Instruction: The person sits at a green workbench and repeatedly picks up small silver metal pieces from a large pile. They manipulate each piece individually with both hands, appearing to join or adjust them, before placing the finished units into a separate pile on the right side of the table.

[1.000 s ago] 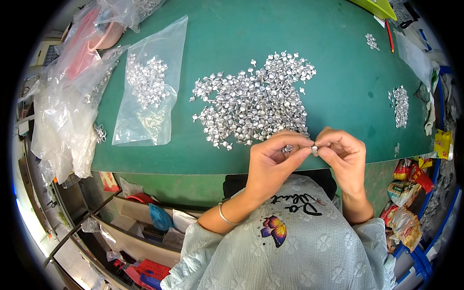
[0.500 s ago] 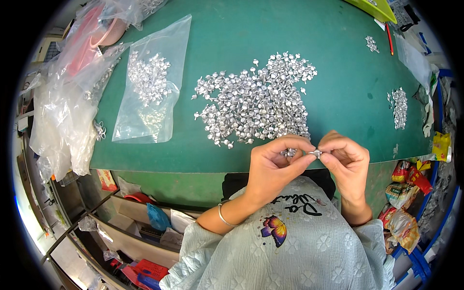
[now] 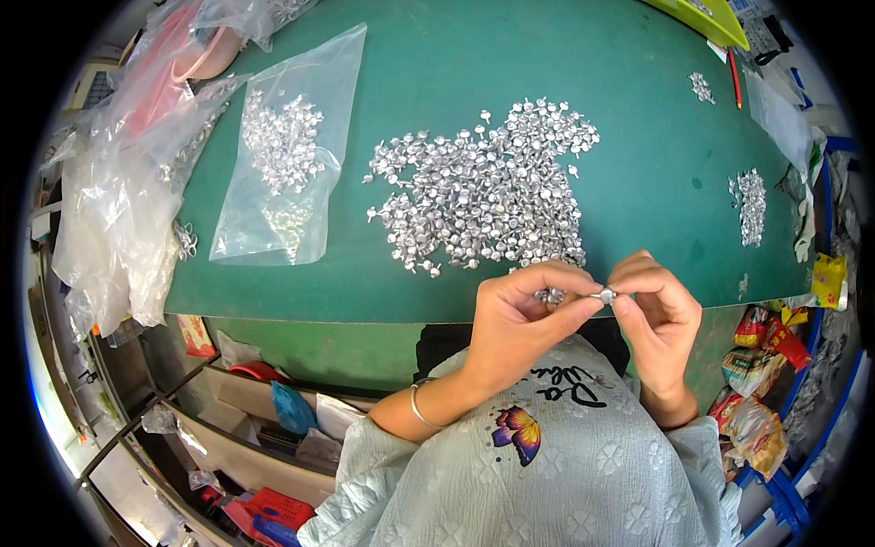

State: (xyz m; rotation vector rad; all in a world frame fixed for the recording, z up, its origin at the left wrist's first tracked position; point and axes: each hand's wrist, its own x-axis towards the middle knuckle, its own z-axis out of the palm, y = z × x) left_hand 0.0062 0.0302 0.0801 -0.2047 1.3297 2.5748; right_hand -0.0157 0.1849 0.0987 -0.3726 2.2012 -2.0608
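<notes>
Between my two hands, just above the table's near edge, is a small silver metal piece (image 3: 608, 295) with a round head and a thin stem. My left hand (image 3: 524, 314) is closed, pinching the piece's left side between thumb and forefinger. A few more silver pieces (image 3: 550, 296) sit in the curl of its fingers. My right hand (image 3: 658, 314) is closed too, its thumb and forefinger meeting the round head from the right. Beyond my hands a large loose pile of the same silver pieces (image 3: 492, 191) spreads over the green table (image 3: 656, 155).
Left of the pile lies a clear plastic bag (image 3: 314, 182) holding more silver pieces. Further left are crumpled plastic bags (image 3: 118, 219) and a pink basin (image 3: 214, 56). Smaller heaps (image 3: 752, 210) lie at the right, near a red pen (image 3: 735, 80) and a yellow-green tray (image 3: 715, 20).
Both hands have shifted very slightly right, still holding the piece between them. Its round head now shows more fully, and the stem points left toward my left fingertips.
</notes>
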